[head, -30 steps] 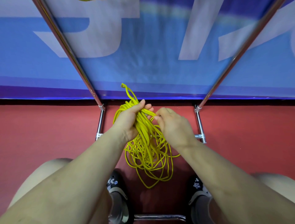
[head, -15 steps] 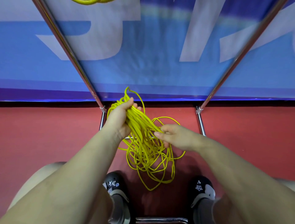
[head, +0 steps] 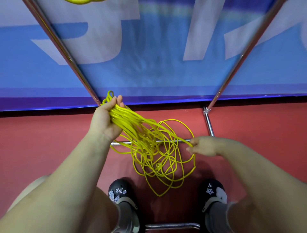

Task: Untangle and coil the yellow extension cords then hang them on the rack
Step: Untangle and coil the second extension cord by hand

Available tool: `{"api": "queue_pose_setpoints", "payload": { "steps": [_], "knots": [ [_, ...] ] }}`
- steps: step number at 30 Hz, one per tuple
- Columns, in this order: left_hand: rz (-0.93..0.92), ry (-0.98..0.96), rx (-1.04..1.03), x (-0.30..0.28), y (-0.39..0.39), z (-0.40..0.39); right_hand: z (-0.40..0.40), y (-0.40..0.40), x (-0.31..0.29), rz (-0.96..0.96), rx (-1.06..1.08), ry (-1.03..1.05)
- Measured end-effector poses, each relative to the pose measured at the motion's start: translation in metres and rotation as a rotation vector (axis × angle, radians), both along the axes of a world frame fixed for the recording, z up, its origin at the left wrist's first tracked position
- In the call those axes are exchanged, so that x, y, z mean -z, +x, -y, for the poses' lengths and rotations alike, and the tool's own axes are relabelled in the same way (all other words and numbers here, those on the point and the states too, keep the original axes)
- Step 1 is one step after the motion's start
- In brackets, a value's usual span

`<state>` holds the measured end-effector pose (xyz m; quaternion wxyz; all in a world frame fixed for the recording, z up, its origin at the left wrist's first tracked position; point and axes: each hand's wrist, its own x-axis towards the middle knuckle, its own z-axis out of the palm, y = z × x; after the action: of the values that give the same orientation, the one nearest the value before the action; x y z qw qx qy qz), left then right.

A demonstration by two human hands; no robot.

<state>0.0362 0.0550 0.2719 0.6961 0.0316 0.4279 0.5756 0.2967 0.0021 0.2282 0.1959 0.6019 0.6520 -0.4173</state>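
A tangled yellow extension cord (head: 154, 149) hangs in loose loops above the red floor between my feet. My left hand (head: 104, 119) grips a thick bunch of its loops at the upper left, near the rack's left pole. My right hand (head: 202, 147) pinches a single strand at the right side of the tangle and holds it out sideways. Another yellow coil (head: 79, 1) shows at the top edge, hanging on the metal rack (head: 66, 49); most of it is out of frame.
The rack's two chrome poles (head: 245, 49) slant upward on either side, with low crossbars (head: 172, 141) behind the cord and near my black shoes (head: 121, 193). A blue banner (head: 157, 66) stands behind the rack. Red floor (head: 41, 141) spreads left and right.
My right hand has moved from the bunch out to the right, drawing one strand with it. My left hand has shifted left and slightly up with the bundle, and the loops have spread wider.
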Motion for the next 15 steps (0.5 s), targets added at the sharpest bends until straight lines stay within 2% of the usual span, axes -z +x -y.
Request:
{"api": "queue_pose_setpoints", "payload": {
  "steps": [3,6,15],
  "knots": [
    [-0.048,0.017,0.031,0.000,-0.004,0.001,-0.003,0.006,0.004,0.025,0.051,0.097],
    [-0.062,0.030,0.064,0.002,-0.005,0.003,-0.006,0.011,0.003,-0.186,0.208,0.137],
    [-0.307,0.013,0.152,0.012,0.009,0.007,-0.019,-0.016,-0.037,-0.743,0.764,0.138]
  ]
}}
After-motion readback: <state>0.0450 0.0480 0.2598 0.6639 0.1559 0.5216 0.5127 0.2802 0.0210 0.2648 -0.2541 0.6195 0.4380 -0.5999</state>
